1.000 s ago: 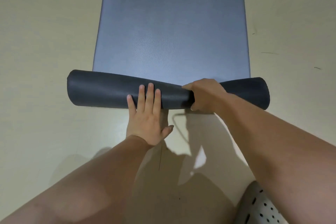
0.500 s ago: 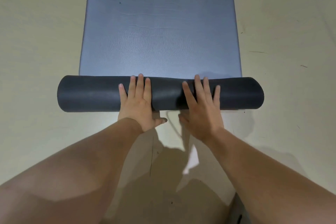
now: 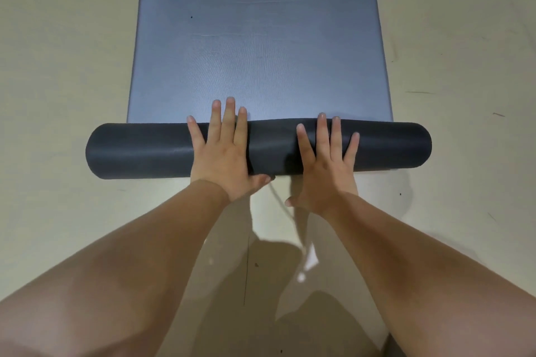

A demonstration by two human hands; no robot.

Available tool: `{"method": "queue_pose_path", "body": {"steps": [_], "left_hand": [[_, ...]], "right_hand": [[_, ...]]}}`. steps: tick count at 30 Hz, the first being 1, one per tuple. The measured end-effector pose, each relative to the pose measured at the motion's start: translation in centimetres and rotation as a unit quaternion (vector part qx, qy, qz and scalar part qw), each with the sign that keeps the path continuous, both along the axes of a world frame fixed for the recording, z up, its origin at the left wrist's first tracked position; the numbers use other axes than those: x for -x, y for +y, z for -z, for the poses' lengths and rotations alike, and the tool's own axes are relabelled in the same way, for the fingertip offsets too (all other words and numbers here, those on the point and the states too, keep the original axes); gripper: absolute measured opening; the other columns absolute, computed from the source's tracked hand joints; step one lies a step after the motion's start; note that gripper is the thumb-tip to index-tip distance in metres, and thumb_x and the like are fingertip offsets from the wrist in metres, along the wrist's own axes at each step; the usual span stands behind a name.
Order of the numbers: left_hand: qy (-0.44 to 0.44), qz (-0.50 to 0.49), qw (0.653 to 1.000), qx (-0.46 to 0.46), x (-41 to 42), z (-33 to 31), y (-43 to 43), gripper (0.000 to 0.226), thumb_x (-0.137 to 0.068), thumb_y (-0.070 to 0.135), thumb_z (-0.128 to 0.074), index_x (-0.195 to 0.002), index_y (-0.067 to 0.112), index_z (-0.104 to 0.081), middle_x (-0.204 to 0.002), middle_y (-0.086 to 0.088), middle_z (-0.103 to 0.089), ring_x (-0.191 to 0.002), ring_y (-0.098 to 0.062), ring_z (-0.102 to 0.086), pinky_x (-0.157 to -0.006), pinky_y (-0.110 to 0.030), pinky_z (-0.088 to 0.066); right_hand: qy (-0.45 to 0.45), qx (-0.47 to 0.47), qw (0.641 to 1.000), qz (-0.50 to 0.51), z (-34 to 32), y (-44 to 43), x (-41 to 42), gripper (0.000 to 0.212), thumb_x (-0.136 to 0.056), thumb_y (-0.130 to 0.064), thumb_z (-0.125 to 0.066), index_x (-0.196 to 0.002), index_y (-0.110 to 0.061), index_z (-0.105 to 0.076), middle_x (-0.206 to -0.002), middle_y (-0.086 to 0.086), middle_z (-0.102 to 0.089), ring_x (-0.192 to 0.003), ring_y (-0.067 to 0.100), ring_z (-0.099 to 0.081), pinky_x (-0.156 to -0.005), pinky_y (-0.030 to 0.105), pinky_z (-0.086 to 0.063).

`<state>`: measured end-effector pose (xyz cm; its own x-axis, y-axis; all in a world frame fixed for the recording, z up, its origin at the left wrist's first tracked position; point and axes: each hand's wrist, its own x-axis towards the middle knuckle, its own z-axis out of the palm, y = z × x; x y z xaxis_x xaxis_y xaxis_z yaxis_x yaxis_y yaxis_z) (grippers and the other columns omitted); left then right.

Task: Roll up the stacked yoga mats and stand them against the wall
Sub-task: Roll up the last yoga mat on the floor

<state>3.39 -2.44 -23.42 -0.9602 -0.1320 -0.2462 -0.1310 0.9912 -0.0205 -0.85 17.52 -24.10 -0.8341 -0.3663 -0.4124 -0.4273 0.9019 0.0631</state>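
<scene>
mat (image 3: pixel 261 46) on floor (image 3: pixel 58 66), near end rolled (image 3: pixel 139 151). left hand (image 3: pixel 224 153), right hand (image 3: pixel 327 162) flat, fingers spread atop roll. likely soft, grippy, springs loose; press mid-roll evenly.

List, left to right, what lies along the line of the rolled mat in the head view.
Floor → roll's left end → left hand → right hand → roll's right end → floor again.
</scene>
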Motion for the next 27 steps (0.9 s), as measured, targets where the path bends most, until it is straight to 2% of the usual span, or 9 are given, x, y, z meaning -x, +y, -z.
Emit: {"method": "queue_pose_path", "body": {"steps": [3, 5, 7, 10, 14, 16, 19, 23, 27], "left_hand": [[0.002, 0.019, 1.0, -0.005, -2.6, 0.7, 1.0, 0.121, -0.082, 0.078, -0.047, -0.159, 0.009, 0.016, -0.167, -0.015, 0.023, -0.153, -0.037, 0.023, -0.117, -0.073, 0.004], [-0.024, 0.002, 1.0, -0.005, -3.2, 1.3, 1.4, 0.127, -0.081, 0.077, -0.05, -0.152, 0.01, 0.031, -0.162, -0.015, 0.034, -0.15, -0.037, 0.03, -0.117, -0.072, 0.004], [-0.042, -0.01, 0.999, -0.004, -2.1, 1.4, 1.2, 0.136, -0.077, 0.082, -0.053, -0.149, 0.01, 0.038, -0.158, -0.016, 0.041, -0.148, -0.038, 0.035, -0.117, -0.072, 0.007], [-0.063, -0.006, 0.998, -0.005, 0.9, 1.0, 0.2, 0.147, -0.067, 0.09, -0.055, -0.152, 0.01, 0.034, -0.16, -0.014, 0.039, -0.148, -0.036, 0.036, -0.116, -0.072, 0.01], [-0.093, -0.001, 0.996, -0.014, 5.2, 0.3, -1.4, 0.155, -0.054, 0.095, -0.059, -0.158, 0.013, 0.021, -0.167, -0.01, 0.025, -0.153, -0.033, 0.026, -0.117, -0.071, 0.008], [-0.112, 0.001, 0.993, -0.036, 7.5, -0.2, -2.3, 0.158, -0.048, 0.096, -0.063, -0.16, 0.016, 0.016, -0.169, -0.007, 0.018, -0.154, -0.031, 0.022, -0.118, -0.07, 0.009], [-0.117, 0.002, 0.992, -0.04, 9.7, -0.6, -3.2, 0.161, -0.044, 0.1, -0.059, -0.161, 0.016, 0.013, -0.17, -0.006, 0.014, -0.155, -0.03, 0.02, -0.117, -0.071, 0.01], [-0.001, 0.001, 1.0, 0.005, 8.1, 0.0, -2.0, 0.145, -0.058, 0.095, -0.053, -0.161, 0.013, 0.008, -0.17, -0.009, 0.011, -0.155, -0.033, 0.017, -0.116, -0.075, 0.004], [-0.027, -0.001, 0.999, 0.018, 7.0, 1.2, -2.3, 0.125, -0.079, 0.065, -0.064, -0.158, 0.018, 0.022, -0.168, -0.01, 0.02, -0.154, -0.033, 0.02, -0.118, -0.072, 0.002]], "right_hand": [[-0.001, 0.013, 1.0, -0.006, -0.4, -0.7, 2.3, 0.16, -0.057, -0.086, -0.077, -0.157, -0.024, 0.031, -0.165, 0.02, 0.034, -0.151, 0.045, 0.032, -0.12, 0.07, 0.013], [-0.011, 0.024, 1.0, -0.012, -0.8, -1.0, 3.9, 0.161, -0.053, -0.085, -0.08, -0.159, -0.025, 0.025, -0.167, 0.018, 0.029, -0.152, 0.043, 0.03, -0.12, 0.068, 0.014], [-0.016, 0.024, 0.999, -0.02, -1.1, -1.5, 5.5, 0.162, -0.05, -0.087, -0.08, -0.161, -0.025, 0.022, -0.169, 0.017, 0.026, -0.153, 0.042, 0.029, -0.119, 0.068, 0.015], [-0.003, 0.043, 0.999, -0.026, -1.4, -1.9, 7.1, 0.16, -0.051, -0.089, -0.077, -0.162, -0.024, 0.018, -0.169, 0.018, 0.023, -0.154, 0.042, 0.026, -0.118, 0.068, 0.014], [0.06, 0.068, 0.994, -0.065, -0.8, -1.6, 5.4, 0.145, -0.062, -0.079, -0.08, -0.165, -0.023, 0.007, -0.171, 0.021, 0.014, -0.157, 0.042, 0.017, -0.121, 0.069, 0.007], [0.057, 0.056, 0.995, -0.056, 0.0, -1.9, 4.5, 0.14, -0.07, -0.072, -0.079, -0.163, -0.025, 0.014, -0.17, 0.02, 0.019, -0.156, 0.042, 0.019, -0.122, 0.07, 0.004], [0.029, 0.041, 0.999, -0.009, 0.3, -3.3, 5.9, 0.153, -0.064, -0.073, -0.083, -0.158, -0.027, 0.029, -0.166, 0.021, 0.031, -0.153, 0.044, 0.029, -0.12, 0.072, 0.008], [0.013, 0.034, 0.999, -0.012, 0.1, -4.4, 9.1, 0.159, -0.058, -0.067, -0.09, -0.159, -0.026, 0.027, -0.167, 0.023, 0.026, -0.153, 0.045, 0.026, -0.118, 0.074, 0.011], [0.046, 0.013, 0.998, -0.027, 0.7, -4.9, 11.0, 0.138, -0.075, -0.035, -0.086, -0.16, -0.027, 0.023, -0.17, 0.023, 0.011, -0.156, 0.045, 0.016, -0.12, 0.075, 0.003]]}}
